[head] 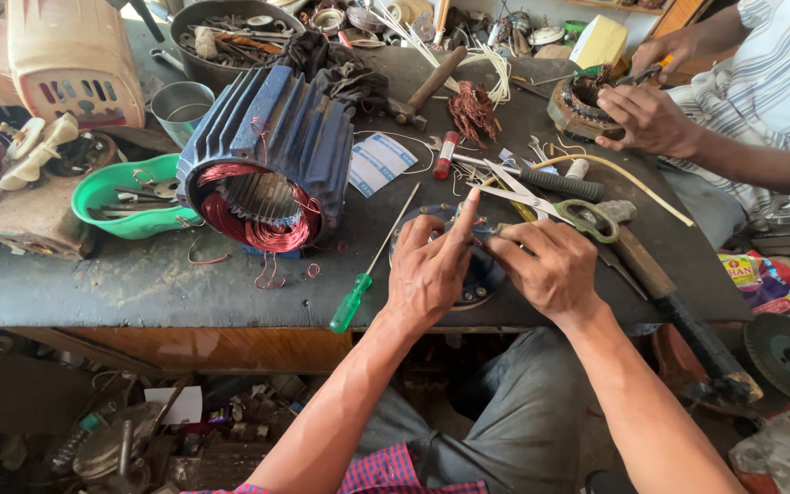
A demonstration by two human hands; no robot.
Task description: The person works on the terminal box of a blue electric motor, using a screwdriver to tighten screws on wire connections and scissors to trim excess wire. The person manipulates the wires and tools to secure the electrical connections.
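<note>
Right over the round motor plate, both hands meet. Left hand has its index finger sticking straight up-and-away, other fingers curled, tip touching something tiny that the right hand pinches between thumb and forefinger. Can't tell what the bit is, maybe a wire end or sleeve, too small. It sits between the two hands, just above the plate, so both are equally close, and it seems to run left-right. Scissors lie just beyond the plate, blades pointing left, right hand nearer. Green screwdriver lies left of the plate, running diagonally. Further left is the blue stator with copper windings. Far right of the plate, another person's hands work on a second winding.
</note>
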